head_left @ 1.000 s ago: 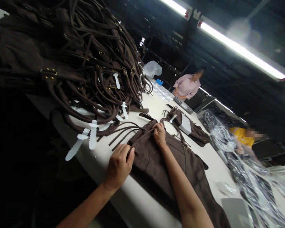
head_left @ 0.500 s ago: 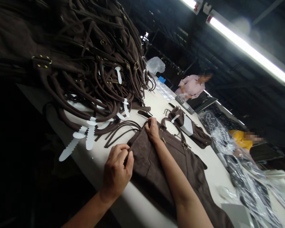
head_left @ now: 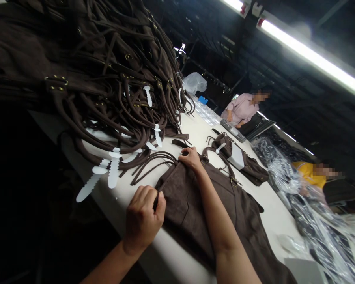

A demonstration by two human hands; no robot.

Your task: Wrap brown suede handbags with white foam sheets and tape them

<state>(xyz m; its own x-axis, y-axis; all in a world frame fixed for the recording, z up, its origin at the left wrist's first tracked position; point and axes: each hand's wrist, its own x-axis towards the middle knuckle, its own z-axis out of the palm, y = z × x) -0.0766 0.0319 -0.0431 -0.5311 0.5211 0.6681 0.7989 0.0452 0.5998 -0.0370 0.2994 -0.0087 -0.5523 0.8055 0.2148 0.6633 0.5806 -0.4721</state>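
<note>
A dark brown handbag (head_left: 180,201) lies flat on the white table, with thin cords (head_left: 154,161) trailing from its upper left end. My left hand (head_left: 144,215) is closed on the bag's near left corner, the thumb up. At the far end of that same edge, my right hand (head_left: 192,157) pinches the bag's rim beside the cords, with its forearm across the bag. A rolled handle with brass buckles (head_left: 233,181) stands out from the bag's far side. What lies under my fingertips is hidden.
Brown bags in a tall pile (head_left: 106,71) fill the left, their handles held by white toothed ties (head_left: 114,173). Another brown bag with a pale wrap (head_left: 236,156) lies beyond. Plastic-wrapped goods (head_left: 307,221) line the right; two people are farther back.
The view has shifted slightly, so the table and bags sit a little farther right. Both hands keep their hold on the bag's edge, with the left hand's fingers slightly lower.
</note>
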